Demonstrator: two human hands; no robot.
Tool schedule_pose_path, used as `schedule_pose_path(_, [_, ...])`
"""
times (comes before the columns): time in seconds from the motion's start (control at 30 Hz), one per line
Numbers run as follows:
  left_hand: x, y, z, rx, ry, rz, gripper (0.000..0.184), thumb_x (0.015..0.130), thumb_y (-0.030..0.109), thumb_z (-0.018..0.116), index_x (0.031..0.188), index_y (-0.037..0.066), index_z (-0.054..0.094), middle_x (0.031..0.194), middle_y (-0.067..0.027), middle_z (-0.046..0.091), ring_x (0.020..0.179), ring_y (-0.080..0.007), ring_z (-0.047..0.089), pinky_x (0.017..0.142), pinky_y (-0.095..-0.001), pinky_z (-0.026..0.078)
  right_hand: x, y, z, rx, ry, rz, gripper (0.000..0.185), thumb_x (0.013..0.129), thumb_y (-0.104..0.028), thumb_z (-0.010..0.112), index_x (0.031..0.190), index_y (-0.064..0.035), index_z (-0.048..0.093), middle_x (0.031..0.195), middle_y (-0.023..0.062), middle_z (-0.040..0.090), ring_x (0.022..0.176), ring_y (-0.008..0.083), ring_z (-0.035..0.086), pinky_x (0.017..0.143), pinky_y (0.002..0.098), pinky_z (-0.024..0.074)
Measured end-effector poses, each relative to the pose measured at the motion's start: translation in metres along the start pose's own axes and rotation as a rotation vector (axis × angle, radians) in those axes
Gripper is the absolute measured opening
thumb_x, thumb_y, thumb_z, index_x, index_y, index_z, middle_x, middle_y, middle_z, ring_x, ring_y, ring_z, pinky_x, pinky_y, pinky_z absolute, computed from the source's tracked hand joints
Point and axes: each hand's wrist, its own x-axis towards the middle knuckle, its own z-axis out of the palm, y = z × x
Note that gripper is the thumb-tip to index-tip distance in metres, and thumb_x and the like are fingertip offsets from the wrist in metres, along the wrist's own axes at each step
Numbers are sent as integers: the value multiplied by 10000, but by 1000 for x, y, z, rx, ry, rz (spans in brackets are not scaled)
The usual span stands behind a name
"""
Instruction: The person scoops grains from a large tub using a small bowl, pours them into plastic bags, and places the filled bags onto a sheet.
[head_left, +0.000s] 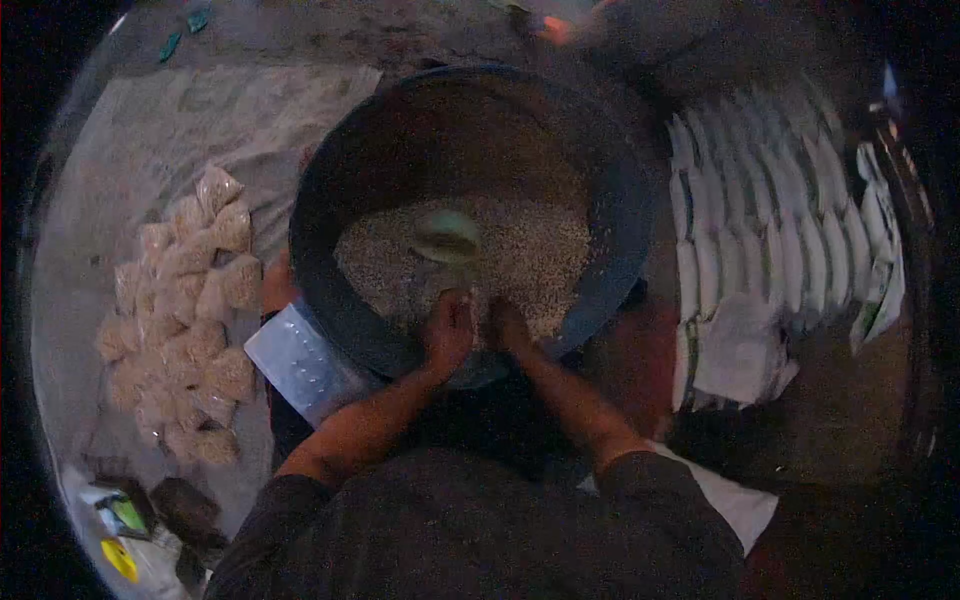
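A large dark blue tub holds a layer of pale grain. On the grain lies a light green bowl, partly shadowed inside. My left hand is over the near part of the tub, just below the bowl, with its fingers closed. Beside it on the right, my right hand is also closed and low over the grain. Something faint and clear may be between the hands, but it is too blurred to make out.
Several filled clear bags are heaped on a pale sheet at left. A stack of clear plastic lies by my left forearm. Rows of white packets stand at right. A yellow item is at lower left.
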Motion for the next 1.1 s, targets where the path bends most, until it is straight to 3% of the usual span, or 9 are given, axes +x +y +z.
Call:
schedule_pose_path(0.1, [12, -37, 13, -209, -55, 8, 257, 1045, 254, 495, 1171, 55, 599, 1027, -165, 669, 917, -301, 671, 816, -417, 520, -11, 4, 64, 304, 105, 20, 338, 988, -214, 585, 1295, -73, 573, 1267, 158, 611, 1138, 340, 599, 947, 473, 505])
schedule_pose_path(0.23, [1, -2, 9, -33, 39, 5, 281, 1043, 283, 512, 1176, 52, 600, 992, -177, 672, 889, -286, 666, 778, -428, 513, 13, 57, 79, 2013, -670, 266, 372, 973, -179, 621, 1322, -75, 540, 1231, 132, 629, 1132, 300, 619, 967, 431, 523])
schedule_pose_path(0.4, [-1, 18, -4, 107, 51, 67, 283, 1038, 280, 523, 1180, 44, 591, 963, -177, 675, 861, -271, 659, 756, -419, 506, -21, -23, -72, 1834, -555, -41, 415, 968, -146, 619, 1362, -70, 513, 1222, 135, 635, 1125, 294, 624, 958, 437, 527])
schedule_pose_path(0.53, [18, -39, 13, -196, 176, 178, 278, 1027, 264, 533, 1193, 47, 584, 899, -159, 673, 812, -279, 659, 733, -413, 513, -3, -59, -78, 718, -172, -42, 375, 963, -117, 590, 1328, -43, 556, 1226, 168, 630, 1147, 294, 611, 953, 463, 519])
schedule_pose_path(0.67, [9, 13, -47, 303, 114, 278, 282, 991, 234, 583, 1202, 48, 583, 933, -125, 678, 805, -278, 660, 727, -400, 521, 52, -36, -18, 296, 42, -210, 307, 977, -134, 561, 1259, -25, 612, 1207, 196, 627, 1126, 290, 614, 909, 442, 525])
schedule_pose_path(0.73, [28, 15, -90, 651, -30, 321, 296, 964, 212, 613, 1211, 53, 585, 988, -113, 692, 830, -290, 670, 736, -406, 528, 72, -51, -22, 527, 68, -266, 288, 986, -146, 558, 1230, -11, 624, 1185, 196, 629, 1103, 275, 617, 880, 421, 530])
schedule_pose_path(0.87, [42, 91, -137, 172, -236, 105, 376, 909, 153, 673, 1259, 53, 578, 1104, -103, 706, 943, -302, 687, 813, -427, 542, -5, -94, -179, 851, 111, -388, 279, 1001, -195, 587, 1162, 29, 631, 1139, 148, 629, 1046, 213, 613, 816, 381, 539])
schedule_pose_path(1.03, [53, 141, -75, 259, -17, 805, 492, 868, 98, 719, 1331, 54, 556, 1227, -103, 680, 1080, -263, 672, 924, -381, 535, -26, -96, -246, 1646, 148, -440, 364, 979, -240, 640, 1248, 0, 589, 1142, 77, 632, 991, 182, 622, 817, 359, 544])
schedule_pose_path(1.1, [53, 177, -62, 292, -129, 539, 541, 865, 103, 720, 1370, 65, 530, 1328, -104, 620, 1185, -255, 616, 992, -378, 498, -22, -97, -245, 2092, 337, -517, 350, 943, -212, 668, 1237, -34, 601, 1097, 60, 668, 929, 204, 646, 801, 325, 550])
